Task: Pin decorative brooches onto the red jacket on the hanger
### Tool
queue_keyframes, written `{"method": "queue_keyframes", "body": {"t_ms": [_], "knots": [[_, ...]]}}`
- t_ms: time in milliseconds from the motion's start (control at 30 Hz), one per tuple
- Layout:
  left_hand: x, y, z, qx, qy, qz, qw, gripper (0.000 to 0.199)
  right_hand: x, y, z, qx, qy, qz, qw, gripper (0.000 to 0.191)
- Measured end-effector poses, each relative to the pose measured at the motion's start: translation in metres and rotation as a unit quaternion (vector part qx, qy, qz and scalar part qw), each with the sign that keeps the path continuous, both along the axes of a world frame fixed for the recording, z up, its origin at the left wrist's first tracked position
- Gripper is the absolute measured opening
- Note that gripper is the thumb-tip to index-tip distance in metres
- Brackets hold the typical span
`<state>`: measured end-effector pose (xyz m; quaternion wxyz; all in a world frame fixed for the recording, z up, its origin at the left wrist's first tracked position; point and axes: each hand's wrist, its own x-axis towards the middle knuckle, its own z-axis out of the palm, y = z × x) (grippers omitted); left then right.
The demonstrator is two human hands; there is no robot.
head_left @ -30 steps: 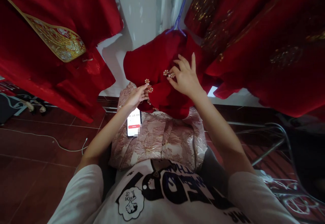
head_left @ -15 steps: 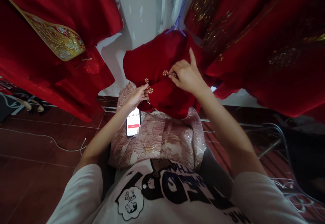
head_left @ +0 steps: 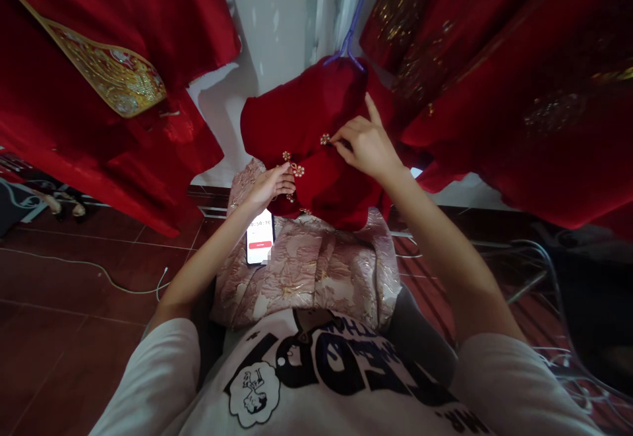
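Observation:
A red garment (head_left: 297,109) lies over my lap, its top end under a purple hanger (head_left: 353,33). Gold, jewelled flower-shaped fasteners dot its front. My left hand (head_left: 271,186) grips the garment's edge at the left, thumb beside one flower fastener (head_left: 298,171); a smaller flower ornament (head_left: 286,155) sits just above the thumb. Thumb and index finger of my right hand (head_left: 366,144) pinch together right beside another flower fastener (head_left: 325,139), the little finger raised. What exactly lies between those fingertips is too small to make out.
Pink brocade cloth (head_left: 341,258) covers my lap, with a lit phone (head_left: 260,241) on it by my left wrist. Red garments (head_left: 192,20) hang at left and more (head_left: 494,113) at right. A white cable (head_left: 113,284) runs over the tiled floor; a metal-framed chair (head_left: 544,264) stands right.
The flower fastener by my left thumb has shifted slightly right and up. A flower ornament under my right fingers no longer shows. Both hands stay nearly in place.

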<state>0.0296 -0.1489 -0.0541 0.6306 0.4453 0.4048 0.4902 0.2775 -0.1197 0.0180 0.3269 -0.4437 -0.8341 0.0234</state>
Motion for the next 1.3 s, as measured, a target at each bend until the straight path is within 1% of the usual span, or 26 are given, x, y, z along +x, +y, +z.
{"method": "queue_keyframes", "body": {"t_ms": [67, 100, 167, 200, 233, 267, 333, 433, 500, 533, 600, 667, 700, 800, 900, 967, 1033, 1133, 1200, 1300], "knots": [[0.002, 0.0, 0.001, 0.014, 0.027, 0.024, 0.999, 0.025, -0.002, -0.004, 0.003, 0.0, 0.025, -0.001, 1.0, 0.016], [0.003, 0.0, 0.002, 0.032, 0.045, 0.048, 0.997, 0.02, -0.004, -0.007, 0.006, -0.001, 0.045, -0.005, 0.999, 0.02], [0.009, 0.001, 0.006, 0.095, 0.08, 0.105, 0.987, 0.012, -0.01, -0.01, 0.01, -0.005, 0.095, -0.016, 0.995, 0.034], [0.014, 0.001, 0.009, 0.133, 0.089, 0.125, 0.979, 0.009, -0.014, -0.01, 0.012, -0.008, 0.12, -0.02, 0.993, 0.042], [0.019, 0.001, 0.014, 0.169, 0.091, 0.133, 0.972, 0.007, -0.018, -0.008, 0.013, -0.012, 0.138, -0.021, 0.99, 0.05], [0.026, 0.002, 0.019, 0.199, 0.085, 0.125, 0.968, 0.006, -0.022, -0.004, 0.013, -0.019, 0.149, -0.02, 0.988, 0.058], [0.042, 0.006, 0.032, 0.233, 0.053, 0.081, 0.968, 0.011, -0.03, 0.008, 0.009, -0.037, 0.155, -0.018, 0.987, 0.071], [0.068, 0.016, 0.048, 0.24, -0.025, 0.022, 0.97, 0.022, -0.037, 0.032, -0.004, -0.073, 0.159, -0.037, 0.984, 0.083], [0.08, 0.022, 0.053, 0.228, -0.065, -0.012, 0.971, 0.027, -0.038, 0.043, -0.014, -0.096, 0.172, -0.07, 0.978, 0.09], [0.084, 0.023, 0.054, 0.217, -0.071, -0.027, 0.973, 0.028, -0.037, 0.046, -0.018, -0.109, 0.177, -0.091, 0.974, 0.093], [0.086, 0.022, 0.05, 0.194, -0.044, -0.031, 0.979, 0.027, -0.033, 0.047, -0.026, -0.13, 0.184, -0.13, 0.966, 0.098], [0.083, 0.017, 0.045, 0.183, 0.014, 0.004, 0.983, 0.033, -0.024, 0.041, -0.032, -0.13, 0.176, -0.16, 0.963, 0.101], [0.08, 0.013, 0.042, 0.184, 0.045, 0.032, 0.981, 0.041, -0.019, 0.037, -0.034, -0.118, 0.166, -0.17, 0.964, 0.102], [0.071, 0.005, 0.036, 0.197, 0.115, 0.107, 0.968, 0.066, -0.002, 0.022, -0.041, -0.049, 0.112, -0.195, 0.973, 0.102], [0.06, 0.008, 0.038, 0.207, 0.167, 0.153, 0.952, 0.075, 0.015, 0.017, -0.047, 0.021, 0.067, -0.215, 0.974, 0.095], [0.052, 0.016, 0.043, 0.22, 0.195, 0.176, 0.939, 0.076, 0.027, 0.02, -0.047, 0.063, 0.064, -0.219, 0.972, 0.087], [0.042, 0.027, 0.05, 0.247, 0.209, 0.2, 0.925, 0.074, 0.04, 0.025, -0.044, 0.096, 0.074, -0.221, 0.968, 0.082], [0.025, 0.044, 0.061, 0.283, 0.21, 0.22, 0.909, 0.068, 0.057, 0.032, -0.034, 0.107, 0.069, -0.234, 0.964, 0.075], [0.015, 0.055, 0.068, 0.288, 0.211, 0.212, 0.91, 0.063, 0.065, 0.035, -0.027, 0.095, 0.061, -0.243, 0.963, 0.072], [0.005, 0.072, 0.074, 0.286, 0.214, 0.172, 0.918, 0.059, 0.074, 0.04, -0.021, 0.099, 0.067, -0.245, 0.962, 0.071]]}}
